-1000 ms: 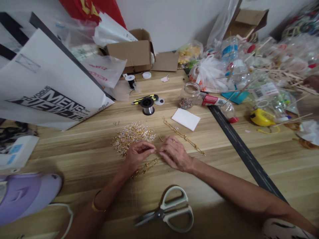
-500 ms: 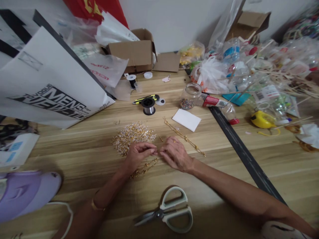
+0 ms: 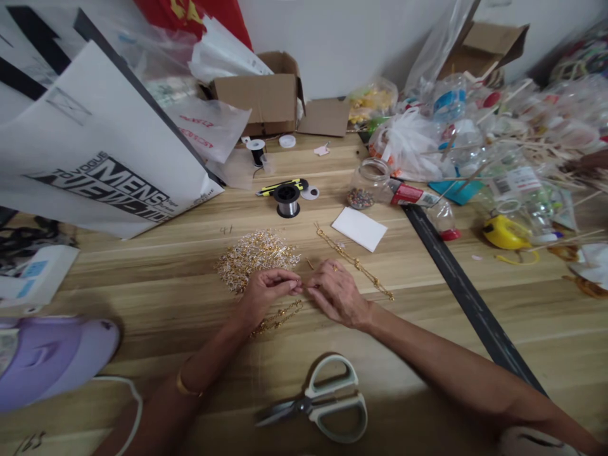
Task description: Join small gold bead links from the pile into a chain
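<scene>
My left hand (image 3: 270, 292) and my right hand (image 3: 338, 293) meet fingertip to fingertip above the wooden table. Both are closed in a pinch; whatever lies between the fingers is too small to make out. Just beyond my left hand spreads a heap of gold and clear beads (image 3: 254, 253). A gold beaded chain (image 3: 280, 316) lies partly behind my left wrist. Past my right hand a second gold chain (image 3: 354, 259) stretches out diagonally. Nearer to me rest scissors (image 3: 316, 400) with pale handles, their blades slightly apart.
Behind the beads stand a wire spool (image 3: 287, 201), a cutter knife (image 3: 280, 186) and a jar of beads (image 3: 367, 185). A folded white paper (image 3: 360, 228) lies by the second chain. A large white bag (image 3: 104, 145) and a purple iron (image 3: 57, 361) flank the left; plastic bottles (image 3: 451, 104) crowd the right.
The view has shifted slightly, so the background sits a little further right. Both hands keep their pinch at nearly the same spot.
</scene>
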The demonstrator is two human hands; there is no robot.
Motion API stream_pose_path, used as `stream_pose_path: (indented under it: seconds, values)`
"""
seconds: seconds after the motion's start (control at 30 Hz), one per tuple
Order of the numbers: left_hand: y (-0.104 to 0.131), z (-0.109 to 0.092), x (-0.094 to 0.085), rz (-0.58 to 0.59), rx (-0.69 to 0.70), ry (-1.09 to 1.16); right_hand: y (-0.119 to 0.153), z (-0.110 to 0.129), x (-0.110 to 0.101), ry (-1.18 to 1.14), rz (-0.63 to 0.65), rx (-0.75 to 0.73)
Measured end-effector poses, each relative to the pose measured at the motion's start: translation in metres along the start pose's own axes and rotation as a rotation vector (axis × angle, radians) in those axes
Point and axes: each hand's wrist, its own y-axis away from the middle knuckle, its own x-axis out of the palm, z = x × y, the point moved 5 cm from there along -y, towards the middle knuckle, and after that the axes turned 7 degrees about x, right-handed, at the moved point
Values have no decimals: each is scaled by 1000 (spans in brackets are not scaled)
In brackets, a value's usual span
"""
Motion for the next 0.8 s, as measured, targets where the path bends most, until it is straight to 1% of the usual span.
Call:
stream_pose_path:
  seconds: [0.23,0.53,0.8]
  values:
    - [0,1,0,5,11,28,-1,0,1,11,4,0]
    - [1,0,-2,1,21,-25,0,0,2,-2,11,10]
    - [1,4,-2,16,17,18,0,1,2,11,15,1]
